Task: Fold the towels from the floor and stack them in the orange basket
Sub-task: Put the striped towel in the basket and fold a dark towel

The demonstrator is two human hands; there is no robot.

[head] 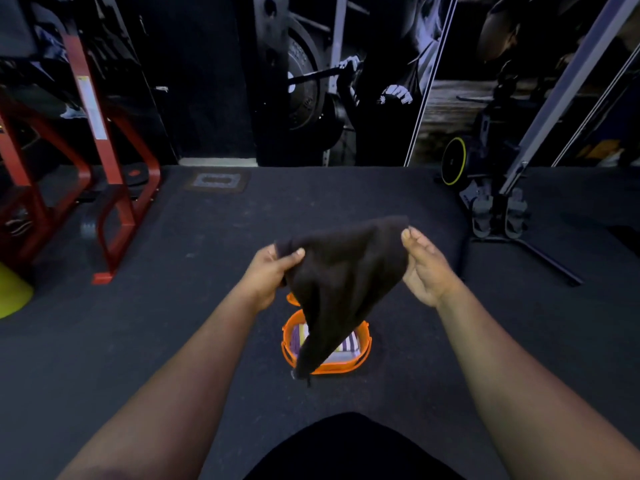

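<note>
I hold a dark towel (346, 282) up between both hands. My left hand (268, 277) grips one top corner, my right hand (424, 268) pinches the other. It looks soft, light and limp; corners are the place to hold. Its long axis hangs downward, tapering toward the orange basket (363, 355) below my hands, seemingly holding a striped towel (348, 346).

Both bare forearms extend forward, roughly parallel. Left hand (268, 275) — thumb on top, fingers curled beneath, pinching a corner of the dark towel (341, 289). Right hand (424, 266) raised slightly higher, palm turned inward — fingertips pinching the towel's opposite upper corner.
</note>
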